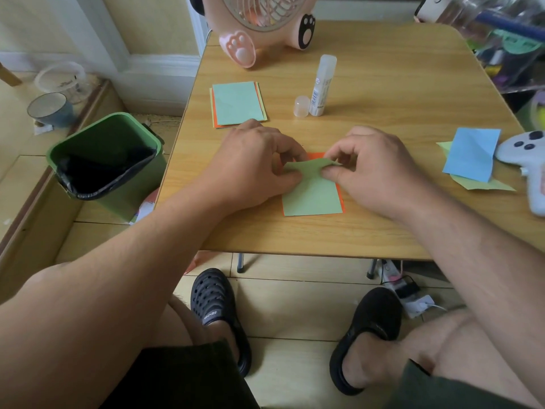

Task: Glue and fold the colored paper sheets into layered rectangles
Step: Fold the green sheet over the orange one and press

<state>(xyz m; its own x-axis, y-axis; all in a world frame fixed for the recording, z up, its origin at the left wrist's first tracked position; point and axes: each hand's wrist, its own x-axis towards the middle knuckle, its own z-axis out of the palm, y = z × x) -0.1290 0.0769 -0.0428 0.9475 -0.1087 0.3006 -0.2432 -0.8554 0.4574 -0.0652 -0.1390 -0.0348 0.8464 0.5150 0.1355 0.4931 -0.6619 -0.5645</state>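
Wooden desk (383, 84), uncapped glue stick (321, 84) nearby: my left hand (250, 163) and right hand (368, 169) pinch the green sheet (312, 196) over the orange sheet (317, 155), where uneven pulling could skew the fold.

A pink plastic desk fan with paw-shaped feet (259, 28) stands at the 12 o'clock edge of the light wooden surface (398, 78). A white game controller with dark buttons (528, 169) lies at 3 o'clock. Clear plastic bags of colourful clutter (507, 39) pile up at 2 o'clock. On the floor at 9 o'clock sits a green plastic waste bin with a black liner (109, 163); beyond it, at 10 o'clock, a blue-grey ceramic cup (51, 109) and a clear round container (63, 79). Under the surface, at 5 o'clock, lies a white power strip (413, 302).
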